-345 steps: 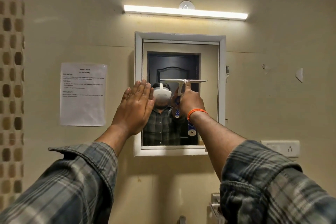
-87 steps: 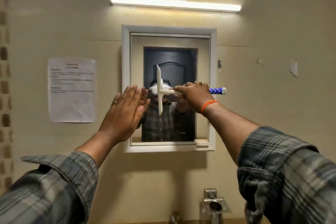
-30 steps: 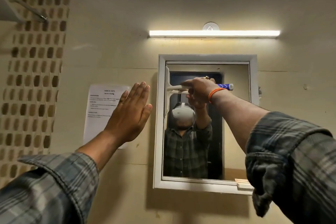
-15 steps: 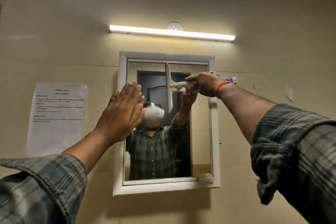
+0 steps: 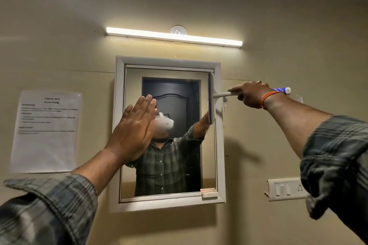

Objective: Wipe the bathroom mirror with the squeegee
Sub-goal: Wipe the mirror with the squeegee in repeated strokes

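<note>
Squeegee (image 5: 212,98) is at the mirror's top right corner, blade upright along the right edge of the glass, partly over the white frame (image 5: 119,125). Your right hand (image 5: 250,94) holds the handle mid-shaft, fingers curled around it, blue end poking out past the wrist with the orange band (image 5: 267,98). Your left hand (image 5: 137,127) is up in front of the mirror (image 5: 169,175), fingers straight and pressed together, holding nothing; can't tell whether the palm touches the glass or floats off it. Handling, my read: squeegee looks like light rigid plastic with a soft rubber edge, so weight is no issue, blade pressure is. Your grip sits far from the head, which I'd expect to let the blade twist or chatter; choke up closer to the T-joint for even contact. Glass is fragile and smooth, so keep the force moderate and flat. Blade overlapping the frame may lift off the glass at that edge. Paper notice (image 5: 46,131) hangs on the wall left of the mirror, switch plate (image 5: 285,189) lower right, tube light (image 5: 173,37) above.
</note>
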